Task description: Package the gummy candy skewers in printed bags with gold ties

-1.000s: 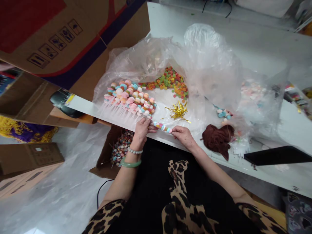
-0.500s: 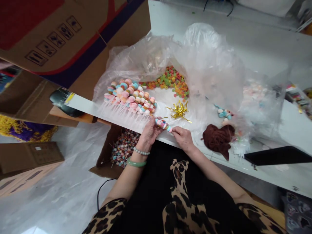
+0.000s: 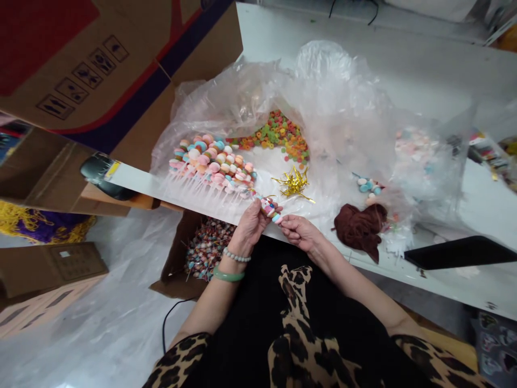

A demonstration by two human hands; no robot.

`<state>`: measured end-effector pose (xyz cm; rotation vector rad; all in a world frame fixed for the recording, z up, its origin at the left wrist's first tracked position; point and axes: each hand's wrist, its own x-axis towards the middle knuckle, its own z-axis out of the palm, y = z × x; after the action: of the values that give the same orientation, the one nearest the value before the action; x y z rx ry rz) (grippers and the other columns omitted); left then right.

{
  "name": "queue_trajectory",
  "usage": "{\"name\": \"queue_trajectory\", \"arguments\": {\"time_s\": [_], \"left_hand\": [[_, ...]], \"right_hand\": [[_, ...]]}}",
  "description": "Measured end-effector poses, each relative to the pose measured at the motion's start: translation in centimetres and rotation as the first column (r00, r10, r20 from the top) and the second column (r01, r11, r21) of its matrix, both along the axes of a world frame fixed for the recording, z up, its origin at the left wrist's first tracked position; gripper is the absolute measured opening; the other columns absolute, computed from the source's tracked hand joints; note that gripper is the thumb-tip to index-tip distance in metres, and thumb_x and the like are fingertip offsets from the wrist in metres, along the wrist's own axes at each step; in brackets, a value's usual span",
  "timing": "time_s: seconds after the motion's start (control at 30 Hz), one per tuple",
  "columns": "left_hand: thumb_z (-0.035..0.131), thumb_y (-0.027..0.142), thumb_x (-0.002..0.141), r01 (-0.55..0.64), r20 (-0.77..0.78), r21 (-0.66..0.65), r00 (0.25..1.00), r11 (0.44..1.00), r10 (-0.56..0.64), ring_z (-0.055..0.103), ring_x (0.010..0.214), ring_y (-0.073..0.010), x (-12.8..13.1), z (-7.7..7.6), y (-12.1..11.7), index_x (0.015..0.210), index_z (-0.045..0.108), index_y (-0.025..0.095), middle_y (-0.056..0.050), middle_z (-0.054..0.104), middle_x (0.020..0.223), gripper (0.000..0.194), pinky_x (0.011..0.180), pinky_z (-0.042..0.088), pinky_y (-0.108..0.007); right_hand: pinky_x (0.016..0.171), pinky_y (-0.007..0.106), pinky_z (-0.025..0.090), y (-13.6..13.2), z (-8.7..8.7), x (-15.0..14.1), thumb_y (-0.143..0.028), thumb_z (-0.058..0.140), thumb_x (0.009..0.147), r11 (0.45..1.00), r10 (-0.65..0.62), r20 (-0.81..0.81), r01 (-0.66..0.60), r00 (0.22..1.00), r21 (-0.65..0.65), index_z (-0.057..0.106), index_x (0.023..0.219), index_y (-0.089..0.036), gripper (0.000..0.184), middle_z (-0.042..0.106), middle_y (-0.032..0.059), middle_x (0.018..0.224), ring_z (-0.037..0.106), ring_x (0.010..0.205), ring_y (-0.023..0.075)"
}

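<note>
Tabletop (image 3: pixel 404 64) white under plastic sheeting (image 3: pixel 339 102), hands (image 3: pixel 250 226) at edge, cardboard cartons (image 3: pixel 92 81) beside.

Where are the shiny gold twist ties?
In the head view, the gold twist ties lie on the clear plastic, just below the ring candies and above the person's right hand.

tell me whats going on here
A person is holding a short stick of pastel round candies between the left hand and the right hand. On clear plastic sheeting on a white table lie rows of similar candy sticks, a heap of small colourful ring candies and a bunch of gold twist ties. Below the table edge, an open cardboard box holds many more candy sticks.
</note>
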<state>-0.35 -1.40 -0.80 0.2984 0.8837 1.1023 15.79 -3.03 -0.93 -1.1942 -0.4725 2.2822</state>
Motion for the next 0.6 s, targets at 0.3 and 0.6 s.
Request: {"name": "queue_trajectory", "arguments": {"time_s": [0.3, 0.6], "left_hand": [[0.082, 0.035, 0.070, 0.102, -0.047, 0.076, 0.994, 0.992, -0.098, 0.067, 0.073, -0.0160, 0.6, 0.6, -0.6, 0.091, 0.062, 0.014, -0.003, 0.067, 0.077, 0.036, 0.065, 0.052, -0.026], [0.084, 0.033, 0.065, -0.039, -0.033, 0.027, 0.999, 0.999, 0.040, 0.067, 0.080, -0.0146, 2.1, -0.3, -0.9, 0.089, 0.058, 0.017, -0.001, 0.068, 0.081, 0.039, 0.077, 0.053, -0.028]], "right_hand": [[0.033, 0.016, 0.005, 0.0, -0.1, -0.4, -0.022, 0.072, 0.059, 0.999, -0.003, 0.074, 0.000, 0.997, 0.045, 0.060, 0.077, -0.014, 0.023, 0.050, -0.0076, 0.047, 0.020, 0.032, -0.0002], [0.035, 0.016, 0.008, -0.2, 0.3, -0.4, -0.023, 0.071, 0.057, 0.981, -0.186, 0.064, 0.181, 0.981, 0.076, 0.053, 0.071, -0.018, 0.023, 0.045, -0.0099, 0.047, 0.019, 0.034, 0.0006]]}}
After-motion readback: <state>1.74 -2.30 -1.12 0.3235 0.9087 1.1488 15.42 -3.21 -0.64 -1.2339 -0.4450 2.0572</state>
